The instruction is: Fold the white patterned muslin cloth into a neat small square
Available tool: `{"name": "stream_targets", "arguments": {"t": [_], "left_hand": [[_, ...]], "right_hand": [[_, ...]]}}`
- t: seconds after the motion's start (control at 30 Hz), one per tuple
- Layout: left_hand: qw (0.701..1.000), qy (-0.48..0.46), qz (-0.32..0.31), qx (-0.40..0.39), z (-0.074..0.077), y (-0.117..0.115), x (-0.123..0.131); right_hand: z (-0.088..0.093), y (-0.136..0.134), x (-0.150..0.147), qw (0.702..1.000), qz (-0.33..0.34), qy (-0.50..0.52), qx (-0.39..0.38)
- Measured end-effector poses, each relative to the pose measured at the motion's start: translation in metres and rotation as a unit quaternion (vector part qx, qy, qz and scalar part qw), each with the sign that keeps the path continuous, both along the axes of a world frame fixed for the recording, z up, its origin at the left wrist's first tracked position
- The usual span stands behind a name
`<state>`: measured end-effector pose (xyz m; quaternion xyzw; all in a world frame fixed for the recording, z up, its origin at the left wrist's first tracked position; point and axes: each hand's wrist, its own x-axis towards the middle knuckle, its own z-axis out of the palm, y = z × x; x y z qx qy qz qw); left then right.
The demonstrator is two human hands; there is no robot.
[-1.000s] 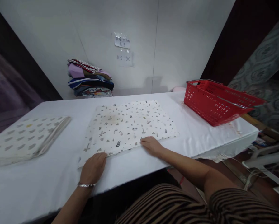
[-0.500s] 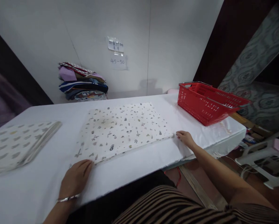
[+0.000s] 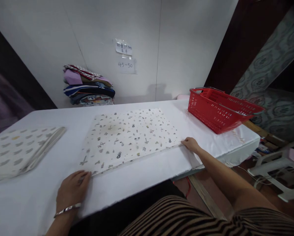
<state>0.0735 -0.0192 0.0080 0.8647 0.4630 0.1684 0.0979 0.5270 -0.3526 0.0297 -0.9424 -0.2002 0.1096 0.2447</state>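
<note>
A white cloth [image 3: 129,137] printed with small grey and brown motifs lies folded and flat on the table in front of me. My left hand [image 3: 73,189], with a silver bracelet at the wrist, is closed at the cloth's near left corner, thumb and fingers pinched together. At the near right corner, my right hand [image 3: 190,144] pinches the edge between thumb and fingertips. The near edge runs straight between both hands. Another folded cloth [image 3: 16,150], white with grey cloud-like shapes, rests on the table at the left.
A red plastic basket [image 3: 220,113] stands on the white-covered table [image 3: 127,186] at the right. A pile of folded fabrics [image 3: 89,87] sits at the back left by the wall. Paper notes [image 3: 124,55] are stuck on the wall. A white plastic stool [image 3: 277,167] stands at the right.
My left hand has moved a little left and toward me at its corner. My right hand has shifted left onto the right corner. The cloth lies almost the same.
</note>
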Motion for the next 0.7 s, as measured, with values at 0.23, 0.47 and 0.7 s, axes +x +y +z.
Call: {"name": "stream_targets", "arguments": {"t": [0.23,0.47,0.7], "left_hand": [[0.999,0.017,0.024,-0.028,-0.004,0.004,0.001],[0.998,0.024,0.041,-0.041,0.0,0.004,0.003],[0.986,0.072,0.153,-0.007,0.005,0.003,0.006]], "right_hand": [[-0.002,0.0,0.0,0.999,-0.014,0.037,0.016],[-0.001,-0.001,0.002,0.998,-0.018,0.06,0.0],[-0.002,0.007,0.01,0.999,0.012,0.018,-0.047]]}}
